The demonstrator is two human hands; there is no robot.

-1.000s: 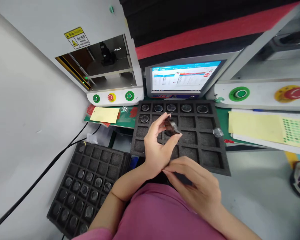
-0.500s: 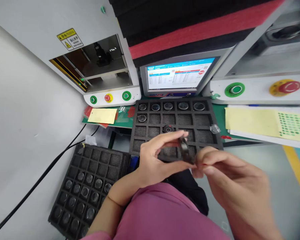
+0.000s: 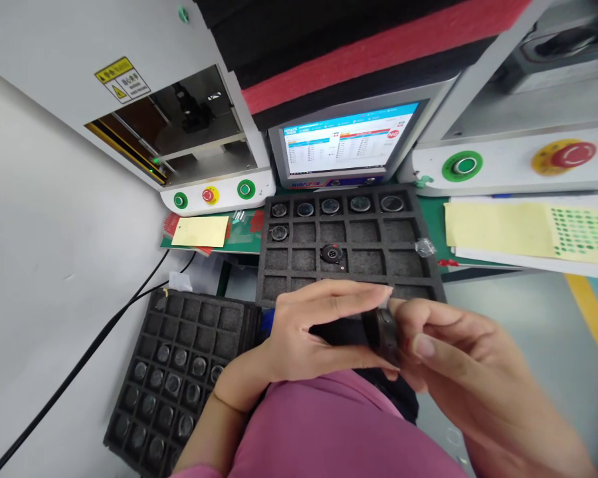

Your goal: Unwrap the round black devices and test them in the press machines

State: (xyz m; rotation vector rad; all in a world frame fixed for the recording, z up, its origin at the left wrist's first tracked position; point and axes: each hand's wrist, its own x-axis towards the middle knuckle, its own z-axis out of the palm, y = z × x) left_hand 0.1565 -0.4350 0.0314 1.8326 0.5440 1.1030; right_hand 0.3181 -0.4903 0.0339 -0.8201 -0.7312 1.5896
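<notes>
The left hand (image 3: 306, 332) grips one watch (image 3: 386, 332), the right hand (image 3: 471, 362) pinches shut beside it, and the bench tray (image 3: 363, 232) shows seven watches (image 3: 330, 207).

Screen (image 3: 349, 141): "NG" (white on red) | bezel (image 3: 306, 184): "HIRAYS", blurred | machine (image 3: 144, 33) label (image 3: 123, 79): "WARNING", hazard triangle (image 3: 117, 91)

Plain pale grey wall (image 3: 44, 265) at left, green table (image 3: 436, 224), pale floor (image 3: 513, 309) at right, yellow floor stripe (image 3: 591, 315)

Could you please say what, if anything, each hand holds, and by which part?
The left hand holds a dark round piece by its rim; whether the right hand grips anything is unclear.
</notes>
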